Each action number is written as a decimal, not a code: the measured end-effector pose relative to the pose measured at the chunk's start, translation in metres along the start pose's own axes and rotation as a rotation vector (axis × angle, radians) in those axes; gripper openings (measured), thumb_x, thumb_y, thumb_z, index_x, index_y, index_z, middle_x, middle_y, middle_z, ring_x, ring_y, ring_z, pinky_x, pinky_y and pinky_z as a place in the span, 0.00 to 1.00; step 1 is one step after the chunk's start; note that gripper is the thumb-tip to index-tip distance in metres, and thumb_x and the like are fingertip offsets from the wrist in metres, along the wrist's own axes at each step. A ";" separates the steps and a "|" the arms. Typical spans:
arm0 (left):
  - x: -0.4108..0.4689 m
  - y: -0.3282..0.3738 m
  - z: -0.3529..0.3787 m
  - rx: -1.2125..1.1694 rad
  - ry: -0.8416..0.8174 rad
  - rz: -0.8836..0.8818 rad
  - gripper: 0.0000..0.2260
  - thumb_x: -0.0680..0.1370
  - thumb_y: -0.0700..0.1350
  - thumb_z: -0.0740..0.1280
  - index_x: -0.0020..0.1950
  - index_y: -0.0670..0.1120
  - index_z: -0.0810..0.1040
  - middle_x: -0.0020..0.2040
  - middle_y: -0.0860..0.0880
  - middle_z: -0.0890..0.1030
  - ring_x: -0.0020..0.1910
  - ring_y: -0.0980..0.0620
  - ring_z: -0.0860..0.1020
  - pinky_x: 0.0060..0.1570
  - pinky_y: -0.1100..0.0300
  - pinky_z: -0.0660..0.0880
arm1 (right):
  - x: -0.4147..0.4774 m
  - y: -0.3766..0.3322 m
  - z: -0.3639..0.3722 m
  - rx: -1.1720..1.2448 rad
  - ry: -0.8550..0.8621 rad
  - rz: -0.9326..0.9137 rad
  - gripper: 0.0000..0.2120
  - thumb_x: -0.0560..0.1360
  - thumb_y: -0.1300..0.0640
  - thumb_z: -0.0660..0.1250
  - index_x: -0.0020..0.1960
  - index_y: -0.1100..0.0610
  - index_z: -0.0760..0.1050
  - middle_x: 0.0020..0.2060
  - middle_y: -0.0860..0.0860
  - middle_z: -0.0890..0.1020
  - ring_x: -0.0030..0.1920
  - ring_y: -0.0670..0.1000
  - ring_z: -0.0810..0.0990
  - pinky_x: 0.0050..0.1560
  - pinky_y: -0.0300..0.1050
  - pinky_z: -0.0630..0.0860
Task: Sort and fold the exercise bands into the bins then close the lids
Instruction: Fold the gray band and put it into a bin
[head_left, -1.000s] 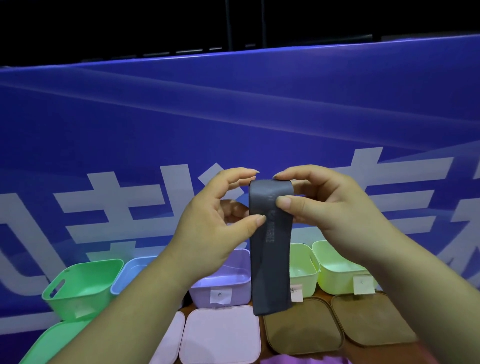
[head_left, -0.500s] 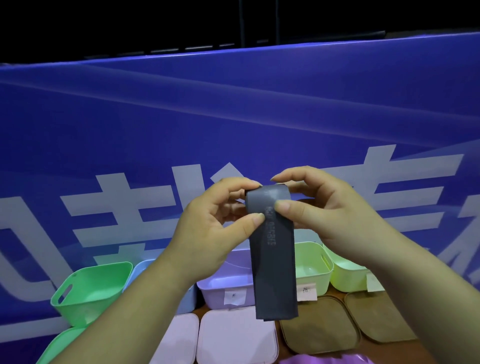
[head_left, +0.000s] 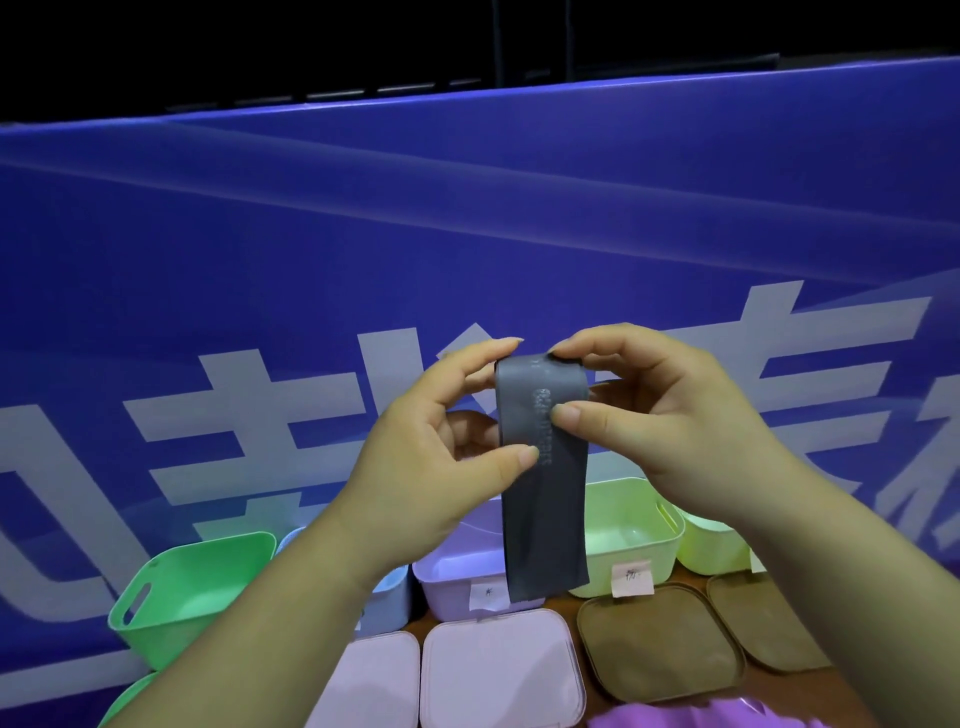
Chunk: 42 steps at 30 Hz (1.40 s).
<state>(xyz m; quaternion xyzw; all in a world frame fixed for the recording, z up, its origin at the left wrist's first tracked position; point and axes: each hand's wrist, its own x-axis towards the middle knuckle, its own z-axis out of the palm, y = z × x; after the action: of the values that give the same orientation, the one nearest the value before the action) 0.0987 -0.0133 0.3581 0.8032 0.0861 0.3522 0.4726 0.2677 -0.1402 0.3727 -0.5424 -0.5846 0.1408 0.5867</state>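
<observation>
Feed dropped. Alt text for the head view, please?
The left hand and right hand pinch a dark grey flat rubber exercise band at its top, the rest hanging down. Below, open pastel plastic bins stand in a row, pink and brown square lids lying before them.

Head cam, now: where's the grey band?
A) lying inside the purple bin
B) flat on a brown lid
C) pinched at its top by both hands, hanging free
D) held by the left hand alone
C: the left hand and the right hand both pinch the top of the grey band, and its lower end hangs free in front of the purple bin, not inside it.
</observation>
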 end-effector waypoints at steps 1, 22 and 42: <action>0.000 -0.001 -0.001 0.005 0.010 0.002 0.32 0.74 0.34 0.74 0.71 0.59 0.71 0.62 0.57 0.80 0.51 0.45 0.84 0.51 0.52 0.83 | 0.000 0.000 0.002 0.007 0.007 0.004 0.17 0.71 0.61 0.73 0.58 0.50 0.78 0.51 0.44 0.82 0.49 0.50 0.84 0.45 0.41 0.82; 0.001 -0.007 -0.023 0.144 -0.008 0.127 0.20 0.72 0.44 0.73 0.60 0.62 0.77 0.57 0.58 0.81 0.56 0.49 0.82 0.54 0.54 0.82 | 0.001 -0.006 0.017 0.074 -0.018 0.139 0.12 0.75 0.53 0.69 0.58 0.48 0.78 0.48 0.49 0.85 0.50 0.51 0.85 0.49 0.50 0.84; -0.005 -0.006 -0.015 0.027 0.000 0.011 0.35 0.73 0.35 0.75 0.72 0.62 0.69 0.65 0.61 0.77 0.49 0.47 0.85 0.52 0.49 0.83 | -0.003 0.000 0.019 -0.027 0.049 -0.004 0.17 0.70 0.56 0.73 0.58 0.47 0.79 0.52 0.45 0.82 0.53 0.49 0.83 0.47 0.42 0.82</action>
<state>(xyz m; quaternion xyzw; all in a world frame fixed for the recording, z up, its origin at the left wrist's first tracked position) 0.0865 -0.0022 0.3546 0.8099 0.0863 0.3535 0.4600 0.2510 -0.1335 0.3664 -0.5525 -0.5731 0.1183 0.5935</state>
